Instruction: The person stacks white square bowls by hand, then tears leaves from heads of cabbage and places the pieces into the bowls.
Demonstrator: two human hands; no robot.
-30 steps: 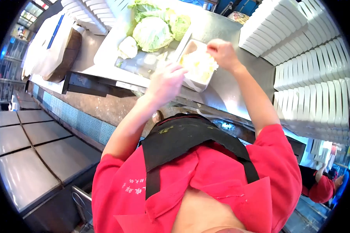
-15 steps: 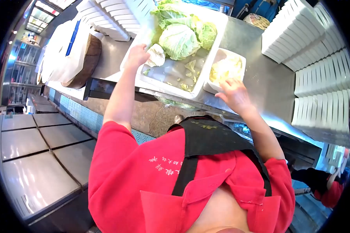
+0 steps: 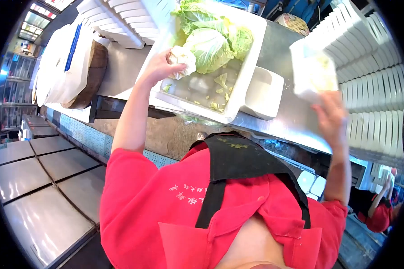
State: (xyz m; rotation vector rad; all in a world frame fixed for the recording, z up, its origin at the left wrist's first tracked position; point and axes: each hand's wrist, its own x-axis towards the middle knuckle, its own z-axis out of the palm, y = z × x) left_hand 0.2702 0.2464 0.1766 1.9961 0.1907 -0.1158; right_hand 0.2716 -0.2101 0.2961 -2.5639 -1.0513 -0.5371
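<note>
My left hand [image 3: 159, 68] is closed around a pale, whitish cabbage piece [image 3: 182, 62] over the left side of a large white tub [image 3: 234, 107]. Green cabbages [image 3: 209, 49] lie in the tub, with loose leaf scraps near its front. At the right, my right hand [image 3: 332, 112] grips the near edge of a white container [image 3: 306, 74] holding pale yellow pieces; both are blurred. Between the tub and that container, a white container [image 3: 265, 92] rests on the metal counter, with nothing visible inside.
Stacks of white containers [image 3: 375, 89] line the right side, and more stacks [image 3: 125, 20] stand behind at the left. A round wooden block [image 3: 96, 74] bears white sheets and a blue pen [image 3: 73, 47]. Another person [image 3: 377, 210] is at the lower right.
My right hand has moved right with the filled container, uncovering the white container beneath. My left hand has closed on the pale cabbage piece and lifted it slightly.
</note>
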